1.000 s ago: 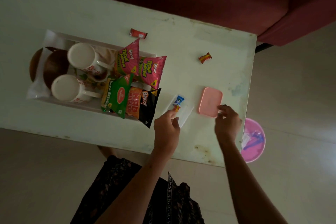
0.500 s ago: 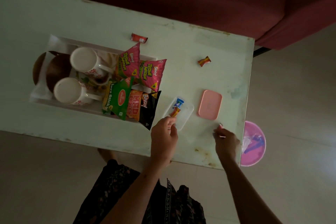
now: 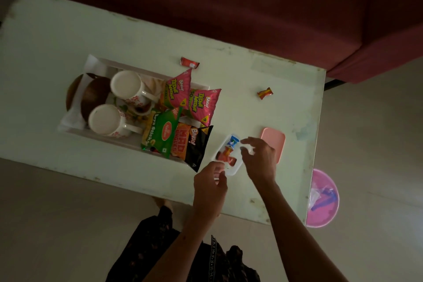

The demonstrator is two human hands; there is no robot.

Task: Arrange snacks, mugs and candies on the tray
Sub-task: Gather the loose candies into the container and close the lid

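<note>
A white tray (image 3: 100,63) on the left of the table holds two white flowered mugs (image 3: 128,86) (image 3: 104,119), brown bowls (image 3: 93,94) and several snack packets (image 3: 176,135), some hanging over its right end. Just right of them lies a small clear container (image 3: 237,166) with a blue candy (image 3: 233,141) and red ones inside. My left hand (image 3: 209,186) pinches the container's near end. Spread fingers of my right hand (image 3: 258,158) hover over its right side, holding nothing. Two wrapped candies lie loose on the table, a red one (image 3: 189,62) and an orange one (image 3: 265,93).
A pink lid (image 3: 273,143) lies flat just right of my right hand. The white table (image 3: 57,34) ends at its right edge near a pink bowl (image 3: 322,199) on the floor. A dark red sofa (image 3: 251,7) runs along the table's far side.
My right hand moved from the table's near right edge to above the container, where one more red candy now lies. The left hand stayed at the container's near end.
</note>
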